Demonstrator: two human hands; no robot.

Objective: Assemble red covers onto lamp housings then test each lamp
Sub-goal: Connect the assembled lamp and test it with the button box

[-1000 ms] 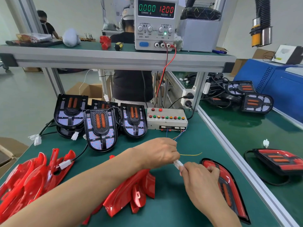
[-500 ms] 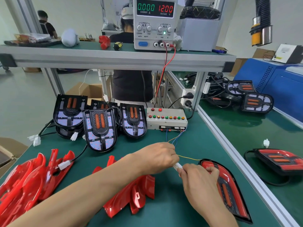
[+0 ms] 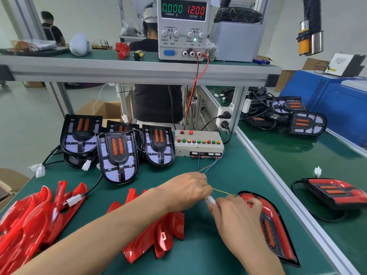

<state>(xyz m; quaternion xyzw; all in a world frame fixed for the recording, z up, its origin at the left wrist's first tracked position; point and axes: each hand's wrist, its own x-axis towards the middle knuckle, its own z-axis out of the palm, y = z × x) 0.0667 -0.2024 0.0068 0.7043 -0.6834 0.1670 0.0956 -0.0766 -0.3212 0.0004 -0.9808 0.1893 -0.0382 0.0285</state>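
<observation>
Green matting covers the bench point(image 3: 228, 171) under a shelf carrying a power supply point(image 3: 182, 26) that reads zero current at twelve volts. Both hands meet over the mat in front of the tester box point(image 3: 198, 142). The left hand point(image 3: 186, 192) is curled round the thin coloured leads point(image 3: 208, 168) that run back from its knuckles to the box, and the right hand point(image 3: 235, 217) pinches a small white connector point(image 3: 210, 199) at the point where the two hands touch. Just right of that pinch, partly under the right hand, lies the covered lamp point(image 3: 278, 229), its long axis running away from the grip toward the near right corner. I judge the plug is being mated for the test; whether it is seated I cannot tell. Loose red covers point(image 3: 158, 241) lie below the left wrist, and bare lamp housings point(image 3: 118, 155) stand well off to the far left.
</observation>
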